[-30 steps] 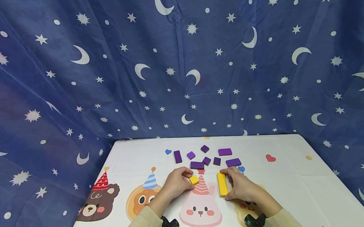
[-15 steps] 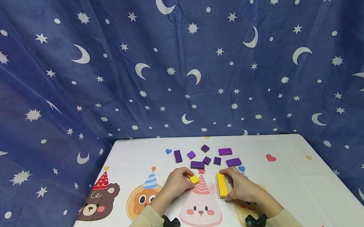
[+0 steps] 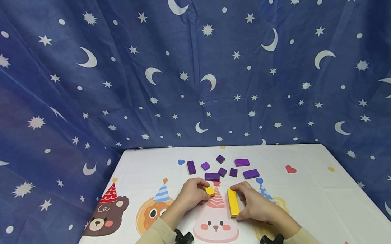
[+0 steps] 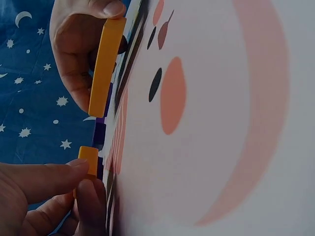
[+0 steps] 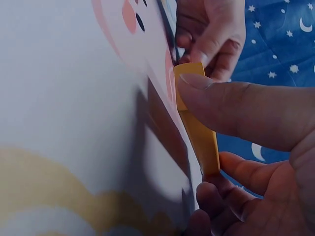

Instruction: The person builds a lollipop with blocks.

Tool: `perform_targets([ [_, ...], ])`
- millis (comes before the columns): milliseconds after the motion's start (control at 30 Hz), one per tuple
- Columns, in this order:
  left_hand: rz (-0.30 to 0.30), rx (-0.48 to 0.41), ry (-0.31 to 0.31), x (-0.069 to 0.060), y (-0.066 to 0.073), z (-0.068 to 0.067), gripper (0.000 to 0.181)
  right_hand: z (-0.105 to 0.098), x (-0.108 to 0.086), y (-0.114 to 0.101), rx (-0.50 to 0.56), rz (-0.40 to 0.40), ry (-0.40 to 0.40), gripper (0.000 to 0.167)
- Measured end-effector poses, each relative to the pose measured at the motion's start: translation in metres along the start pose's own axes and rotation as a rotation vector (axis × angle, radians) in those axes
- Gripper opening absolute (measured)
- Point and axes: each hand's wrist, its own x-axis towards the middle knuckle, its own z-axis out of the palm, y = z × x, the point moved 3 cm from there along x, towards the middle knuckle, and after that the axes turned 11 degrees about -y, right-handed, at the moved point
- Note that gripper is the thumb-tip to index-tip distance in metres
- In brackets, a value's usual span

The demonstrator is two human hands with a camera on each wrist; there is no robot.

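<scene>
My left hand [image 3: 192, 195] pinches a small yellow block [image 3: 210, 191] between thumb and fingers, above the printed rabbit's hat. In the left wrist view the thumb lies on the face of this small yellow block [image 4: 88, 156]. To its right, my right hand [image 3: 254, 202] holds a long yellow block [image 3: 233, 203] by its two ends, thumb at the near end and fingers at the far end. The right wrist view shows the thumb pressed on one end of the long yellow block [image 5: 201, 137]. A gap separates the two yellow blocks.
Several purple blocks lie beyond the hands, among them an oblong one [image 3: 212, 176] close to the left fingers, another oblong one [image 3: 251, 174] and a small square one [image 3: 233, 172]. A white cloth [image 3: 314, 204] with cartoon animals covers the table. A starry blue curtain [image 3: 193, 64] hangs behind.
The right hand has shifted left and slightly nearer the body with the long yellow block, narrowing the gap. The small yellow block has turned and moved slightly in the left fingers. The purple blocks stay put.
</scene>
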Motion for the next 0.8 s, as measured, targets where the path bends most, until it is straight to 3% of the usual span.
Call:
perform_targets([
  [300, -0.004, 0.031, -0.012, 0.005, 0.006, 0.003, 0.031, 0.016, -0.001, -0.011, -0.009, -0.049, -0.019, 0.093],
  [800, 0.017, 0.068, -0.028, 0.014, 0.011, 0.007, 0.03, 0.033, -0.003, -0.022, 0.002, -0.055, 0.013, 0.093],
])
